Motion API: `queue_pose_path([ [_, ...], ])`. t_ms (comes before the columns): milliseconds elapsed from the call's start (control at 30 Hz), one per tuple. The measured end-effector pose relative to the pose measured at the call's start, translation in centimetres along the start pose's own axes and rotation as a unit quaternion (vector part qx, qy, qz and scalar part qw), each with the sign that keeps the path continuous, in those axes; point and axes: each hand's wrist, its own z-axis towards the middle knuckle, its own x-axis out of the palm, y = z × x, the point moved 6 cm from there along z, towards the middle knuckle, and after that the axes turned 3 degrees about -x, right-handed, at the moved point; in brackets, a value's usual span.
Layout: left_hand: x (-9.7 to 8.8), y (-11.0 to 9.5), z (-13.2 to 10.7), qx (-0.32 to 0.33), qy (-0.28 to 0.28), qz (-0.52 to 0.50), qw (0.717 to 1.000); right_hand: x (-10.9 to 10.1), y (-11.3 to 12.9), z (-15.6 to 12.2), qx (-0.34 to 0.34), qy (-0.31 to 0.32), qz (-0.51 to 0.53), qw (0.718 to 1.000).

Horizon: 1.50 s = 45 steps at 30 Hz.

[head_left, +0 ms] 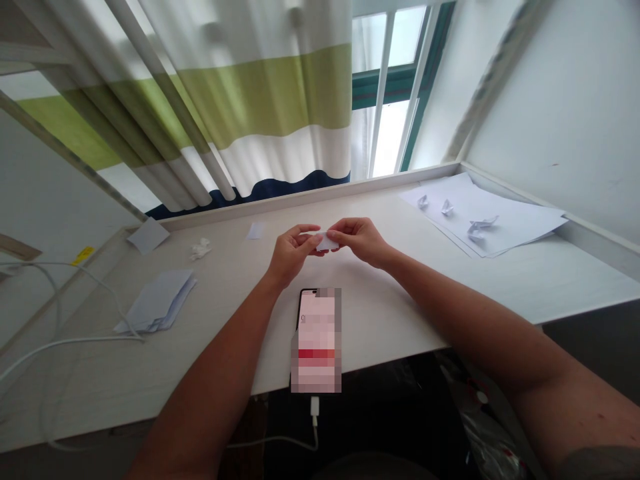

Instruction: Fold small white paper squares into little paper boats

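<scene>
A small folded piece of white paper (327, 244) is held up over the desk between both hands. My left hand (294, 252) pinches its left end, thumb on the near face. At the right end my right hand (361, 240) grips it between thumb and fingers. The far side of the paper is hidden by the fingers. Below the hands, a phone (320, 340) lies at the desk's front edge, its screen partly blurred out, with a white charging cable (315, 405) at its lower end.
Large white sheets (520, 207) at the right carry several small folded paper shapes (477, 230). On the left lie a stack of paper (157, 300), a crumpled paper (201, 249), a square sheet (149, 235) and a small slip (255, 231). White cables (75, 341) cross the left side.
</scene>
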Motion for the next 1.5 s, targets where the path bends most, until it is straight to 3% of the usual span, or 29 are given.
queue_pose_path([
  [200,0.0,0.6,0.1,-0.002,0.015,0.028,1.0,-0.1,0.2,0.0,-0.013,-0.004,-0.007,1.0],
  [433,0.5,0.3,-0.4,0.004,0.074,0.111,0.991,-0.3,0.4,-0.1,0.022,0.076,-0.099,0.992],
  [833,1.2,0.4,-0.9,-0.013,0.15,0.142,0.978,0.5,0.8,-0.5,0.028,0.136,-0.157,0.978],
  [1033,0.8,0.3,-0.5,-0.008,0.084,0.091,0.992,0.0,0.9,-0.3,-0.01,0.063,-0.153,0.986],
  [1267,1.8,0.5,-0.7,-0.026,0.107,0.049,0.993,-0.6,1.3,-0.3,-0.049,-0.054,-0.14,0.987],
  [1500,1.6,0.2,-0.6,-0.009,0.078,0.062,0.995,-0.3,1.4,-0.3,-0.054,-0.015,-0.133,0.99],
])
